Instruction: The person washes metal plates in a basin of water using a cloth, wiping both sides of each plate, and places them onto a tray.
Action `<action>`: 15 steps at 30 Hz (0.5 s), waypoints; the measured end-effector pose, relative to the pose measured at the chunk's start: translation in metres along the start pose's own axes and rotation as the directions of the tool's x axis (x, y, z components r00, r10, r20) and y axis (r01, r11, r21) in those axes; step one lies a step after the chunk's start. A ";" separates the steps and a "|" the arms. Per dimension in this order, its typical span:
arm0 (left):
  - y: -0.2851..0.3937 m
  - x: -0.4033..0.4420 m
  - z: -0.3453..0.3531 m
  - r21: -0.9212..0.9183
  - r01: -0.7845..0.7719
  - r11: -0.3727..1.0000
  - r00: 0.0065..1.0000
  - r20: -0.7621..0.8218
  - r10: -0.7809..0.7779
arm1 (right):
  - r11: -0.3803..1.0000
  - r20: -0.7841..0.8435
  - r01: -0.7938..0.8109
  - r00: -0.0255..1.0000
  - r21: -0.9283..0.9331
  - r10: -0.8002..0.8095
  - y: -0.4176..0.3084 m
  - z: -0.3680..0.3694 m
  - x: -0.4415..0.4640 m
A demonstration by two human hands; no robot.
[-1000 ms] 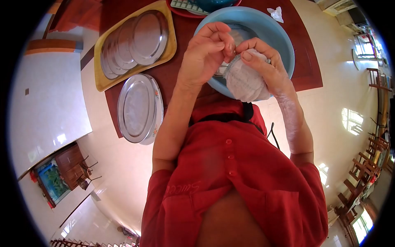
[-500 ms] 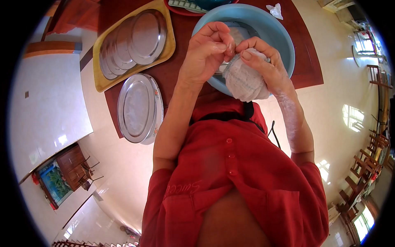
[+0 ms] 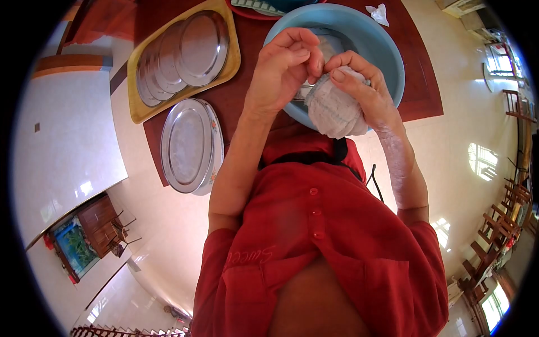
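The person's bare left forearm [image 3: 238,163] and bare right forearm [image 3: 405,163] are extending forward and converging above the dark red wooden tabletop [image 3: 418,90], inside its near edge. The left hand [image 3: 283,70] is turning its palm inward, its fingers [image 3: 293,37] curling toward the right hand [image 3: 365,87]. The right thumb [image 3: 345,78] and index finger [image 3: 347,58] are closing in a pinch, their tips lying just beside the left fingertips. Both wrists are staying nearly straight.

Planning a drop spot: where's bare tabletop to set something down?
Best patch: table right of the blue basin, nearer than the white scrap, out to the edge. Narrower strip: between yellow tray and left hand. Crowded: basin's near side, with right hand and white cloth; also the tray, under metal plates.
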State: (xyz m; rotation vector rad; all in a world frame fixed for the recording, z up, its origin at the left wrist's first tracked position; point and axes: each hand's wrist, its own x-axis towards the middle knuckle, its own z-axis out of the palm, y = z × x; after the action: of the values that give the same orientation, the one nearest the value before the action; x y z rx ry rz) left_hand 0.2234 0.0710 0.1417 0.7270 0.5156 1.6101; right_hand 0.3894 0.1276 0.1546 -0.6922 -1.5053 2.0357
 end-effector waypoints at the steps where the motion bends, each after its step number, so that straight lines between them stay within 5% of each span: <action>1: 0.000 0.000 0.000 -0.001 0.000 1.000 1.000 0.017 0.000 | 1.000 0.006 0.005 1.000 0.008 -0.005 0.000 0.000 0.000; 11: -0.004 0.000 -0.004 -0.157 0.033 0.987 0.999 -0.021 -0.037 | 1.000 0.017 -0.016 1.000 0.022 0.016 0.003 -0.001 -0.002; 14: -0.004 -0.001 -0.019 0.074 0.030 0.997 0.986 -0.163 -0.018 | 0.995 0.002 -0.017 1.000 -0.093 0.017 0.001 -0.006 -0.001; 15: -0.002 0.000 -0.028 0.433 0.040 0.900 0.951 -0.293 0.098 | 0.992 -0.025 -0.036 0.999 -0.119 0.033 -0.001 -0.008 -0.001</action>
State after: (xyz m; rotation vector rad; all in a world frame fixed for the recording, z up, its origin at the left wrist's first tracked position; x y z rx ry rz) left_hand 0.2050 0.0731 0.1202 0.8154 1.1262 1.6639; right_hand 0.3956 0.1333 0.1532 -0.7912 -1.6223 1.9683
